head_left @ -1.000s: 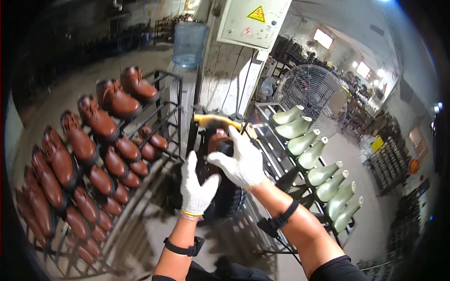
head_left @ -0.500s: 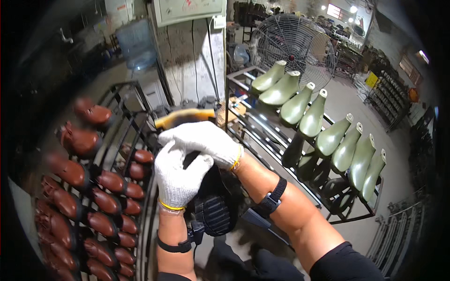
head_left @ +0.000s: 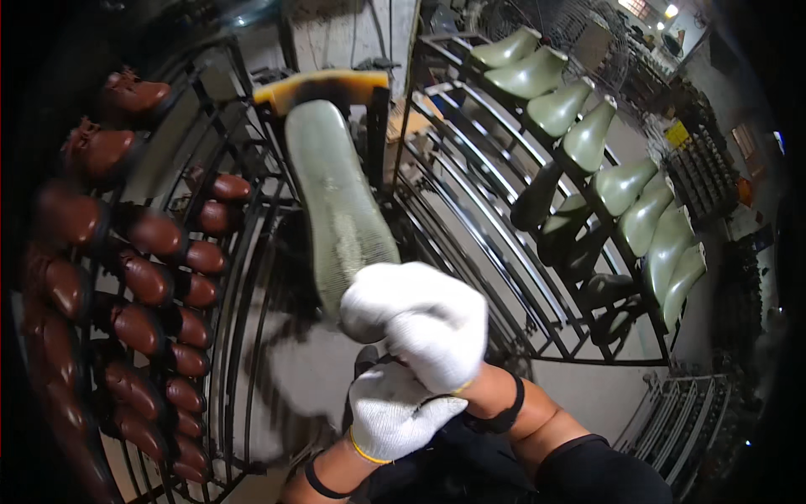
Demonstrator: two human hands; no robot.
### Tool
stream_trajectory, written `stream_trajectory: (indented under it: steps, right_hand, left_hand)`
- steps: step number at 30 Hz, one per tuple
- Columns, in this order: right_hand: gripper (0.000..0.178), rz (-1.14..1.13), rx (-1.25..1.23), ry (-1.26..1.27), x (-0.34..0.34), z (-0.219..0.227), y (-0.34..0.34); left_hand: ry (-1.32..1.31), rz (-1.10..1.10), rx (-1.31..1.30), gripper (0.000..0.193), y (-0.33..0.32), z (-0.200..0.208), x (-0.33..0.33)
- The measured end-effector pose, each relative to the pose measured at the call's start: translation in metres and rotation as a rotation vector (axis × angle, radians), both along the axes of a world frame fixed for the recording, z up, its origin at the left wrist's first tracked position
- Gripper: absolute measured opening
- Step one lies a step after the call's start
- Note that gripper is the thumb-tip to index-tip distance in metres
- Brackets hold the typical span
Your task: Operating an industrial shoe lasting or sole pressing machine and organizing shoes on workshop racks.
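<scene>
we look down on a green shoe last (head_left: 340, 202) with its sole face turned up toward us, its heel end just below the curved, yellow-edged bracket (head_left: 327, 81) and its broader toe end pointing toward our body. pale scuffs run along the middle of its sole.

our right hand (head_left: 428, 323), in a white knit glove, lies over the toe end in this view, with its fingers curled in; they are bunched and partly hidden, so we cannot tell how tightly they close or whether they have hold of anything. our left hand (head_left: 390, 412), gloved alike, sits just below it, near the right wrist, thumb reaching out to the right; its fingers are out of sight under the glove's back, so we cannot tell its grip either. a dark object (head_left: 367, 359) shows beside the gloves, too hidden for us to name.

to our left, brown lace-up boots (head_left: 138, 328) sit in rows on a black metal rack (head_left: 220, 403). to our right, more green lasts (head_left: 585, 143) line the top of a slatted metal rack (head_left: 457, 197), with a large round fan (head_left: 592, 46) behind them.
</scene>
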State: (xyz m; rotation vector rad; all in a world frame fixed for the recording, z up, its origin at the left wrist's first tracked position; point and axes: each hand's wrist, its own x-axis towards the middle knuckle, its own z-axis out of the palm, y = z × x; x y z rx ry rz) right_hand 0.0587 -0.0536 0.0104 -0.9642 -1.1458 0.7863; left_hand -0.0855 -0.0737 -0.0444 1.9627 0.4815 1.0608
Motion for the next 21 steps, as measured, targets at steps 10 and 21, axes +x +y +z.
stream_trajectory:
  steps: [10,21]
  right_hand:
    - [0.122,0.325,-0.543,-0.404,-0.042,-0.058,-0.145]
    - [0.123,0.709,-0.654,0.25,-0.14,-0.058,-0.057]
  left_hand:
    - [-0.008,0.688,-0.146,0.013,-0.032,0.067,-0.07]
    - [0.084,0.376,-0.889,0.045,-0.021,0.069,-0.262]
